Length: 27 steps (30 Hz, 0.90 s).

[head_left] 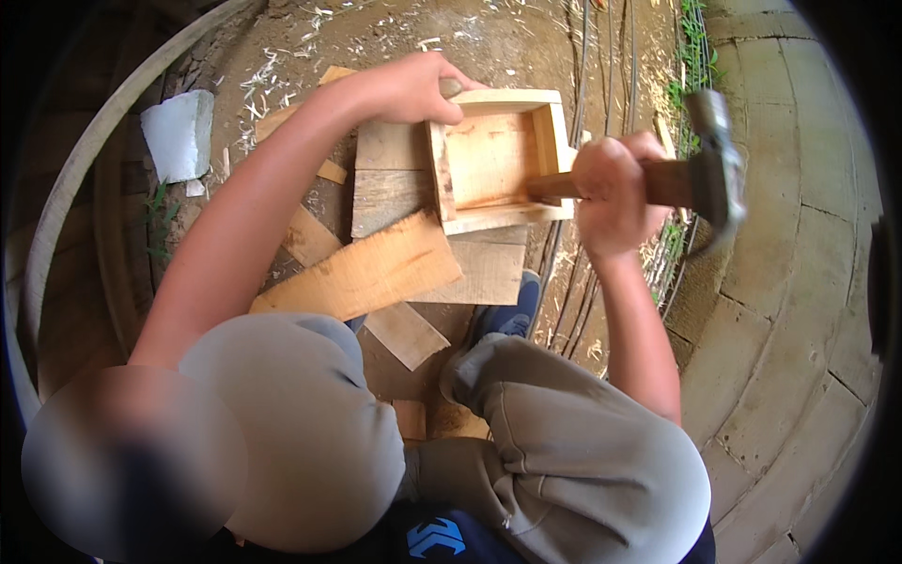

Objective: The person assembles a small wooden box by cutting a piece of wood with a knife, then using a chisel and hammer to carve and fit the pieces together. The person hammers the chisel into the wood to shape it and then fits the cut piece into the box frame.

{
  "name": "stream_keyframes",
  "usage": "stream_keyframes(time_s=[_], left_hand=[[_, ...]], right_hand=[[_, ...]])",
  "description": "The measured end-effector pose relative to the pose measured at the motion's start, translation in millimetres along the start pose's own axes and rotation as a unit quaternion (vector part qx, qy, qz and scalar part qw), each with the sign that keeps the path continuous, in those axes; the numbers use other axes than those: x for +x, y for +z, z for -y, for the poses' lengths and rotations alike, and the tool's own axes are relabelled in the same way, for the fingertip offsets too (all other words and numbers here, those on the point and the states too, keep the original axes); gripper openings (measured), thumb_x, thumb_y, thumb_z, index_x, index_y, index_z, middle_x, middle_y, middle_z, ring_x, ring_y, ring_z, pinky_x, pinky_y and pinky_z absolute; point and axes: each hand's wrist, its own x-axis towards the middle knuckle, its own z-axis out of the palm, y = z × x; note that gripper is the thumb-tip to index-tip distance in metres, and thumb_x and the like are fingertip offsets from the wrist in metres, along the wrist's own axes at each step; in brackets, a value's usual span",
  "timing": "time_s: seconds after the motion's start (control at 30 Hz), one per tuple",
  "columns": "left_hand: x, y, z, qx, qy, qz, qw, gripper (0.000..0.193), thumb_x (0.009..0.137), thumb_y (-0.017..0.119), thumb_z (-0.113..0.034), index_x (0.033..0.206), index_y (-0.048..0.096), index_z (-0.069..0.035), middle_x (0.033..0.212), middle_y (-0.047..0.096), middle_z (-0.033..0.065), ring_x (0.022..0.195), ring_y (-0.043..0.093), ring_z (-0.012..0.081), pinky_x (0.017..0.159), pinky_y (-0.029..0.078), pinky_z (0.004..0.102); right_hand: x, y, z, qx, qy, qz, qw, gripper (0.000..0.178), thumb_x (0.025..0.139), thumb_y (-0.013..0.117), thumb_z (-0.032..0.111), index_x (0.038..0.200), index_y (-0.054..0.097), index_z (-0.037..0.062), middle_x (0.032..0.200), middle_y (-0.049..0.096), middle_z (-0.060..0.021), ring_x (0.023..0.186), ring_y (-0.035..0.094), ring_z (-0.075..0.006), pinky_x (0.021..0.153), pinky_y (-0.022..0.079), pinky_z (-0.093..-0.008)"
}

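A small wooden box (489, 160), with its hollow side facing up, lies on flat boards in front of me. My left hand (418, 89) grips the box at its far left corner, the thumb over the rim. A claw hammer (709, 174) is in my right hand (617, 193), fingers closed round its wooden handle. The handle's end reaches over the box's near right part, while the metal head points to the right, slightly blurred. Whether my left fingers also pinch a nail cannot be made out.
Loose planks (366, 268) lie on the dirt between my knees and the box. A white block (178, 136) stands at the left. Wood shavings and dark cables (609, 66) run over the ground, with a paved strip (789, 282) at the right. My shoe (517, 305) is close to the boards.
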Motion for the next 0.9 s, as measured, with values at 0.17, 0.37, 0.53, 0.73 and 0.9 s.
stream_keyframes(time_s=[0.17, 0.37, 0.53, 0.73, 0.9], left_hand=[[1.2, 8.3, 11.2, -0.061, 0.024, 0.012, 0.998, 0.059, 0.077, 0.065, -0.011, 0.136, 0.069, -0.013, 0.124, 0.072, 0.0130, 0.100, 0.069, 0.0231, 0.094, 0.054, 0.0356], [-7.2, 3.9, 13.3, -0.003, 0.035, -0.045, 0.998, 0.060, 0.075, 0.067, -0.016, 0.135, 0.069, -0.010, 0.121, 0.070, 0.0222, 0.105, 0.068, 0.0287, 0.099, 0.053, 0.0380], [-12.3, -1.2, 5.2, -0.019, 0.004, -0.007, 1.000, 0.057, 0.077, 0.067, -0.018, 0.133, 0.070, -0.012, 0.115, 0.072, 0.0184, 0.097, 0.067, 0.0230, 0.093, 0.054, 0.0355], [0.0, 5.7, 18.6, -0.042, 0.032, -0.006, 0.999, 0.056, 0.078, 0.068, -0.017, 0.133, 0.069, -0.008, 0.115, 0.071, 0.0182, 0.100, 0.067, 0.0243, 0.094, 0.052, 0.0351], [-7.0, 3.3, 16.1, -0.027, 0.056, -0.015, 0.998, 0.057, 0.080, 0.069, -0.019, 0.135, 0.066, -0.004, 0.124, 0.067, 0.0173, 0.113, 0.063, 0.0287, 0.099, 0.049, 0.0363]], right_hand=[[-18.2, -6.6, -9.0, -0.032, -0.027, 0.005, 0.999, 0.028, 0.095, 0.049, 0.007, 0.069, 0.038, 0.0130, 0.052, 0.032, 0.0031, 0.043, 0.027, -0.0067, 0.040, 0.023, -0.0296], [-3.5, 8.0, 31.7, 0.180, 0.056, 0.027, 0.982, 0.028, 0.093, 0.062, 0.011, 0.072, 0.044, 0.0098, 0.053, 0.042, 0.0030, 0.046, 0.038, -0.0069, 0.045, 0.035, -0.0269], [-12.7, 25.5, 43.1, 0.161, 0.081, 0.021, 0.983, 0.027, 0.094, 0.057, 0.011, 0.072, 0.041, 0.0120, 0.057, 0.042, 0.0013, 0.048, 0.037, -0.0088, 0.049, 0.034, -0.0282], [-34.5, 37.1, 15.4, 0.111, 0.062, 0.044, 0.991, 0.026, 0.094, 0.060, 0.009, 0.077, 0.041, 0.0137, 0.059, 0.038, 0.0018, 0.050, 0.032, -0.0089, 0.048, 0.029, -0.0305], [-34.5, 46.7, -2.0, 0.089, 0.085, 0.060, 0.991, 0.030, 0.096, 0.062, 0.010, 0.076, 0.040, 0.0118, 0.059, 0.039, 0.0018, 0.051, 0.034, -0.0084, 0.050, 0.029, -0.0296]])
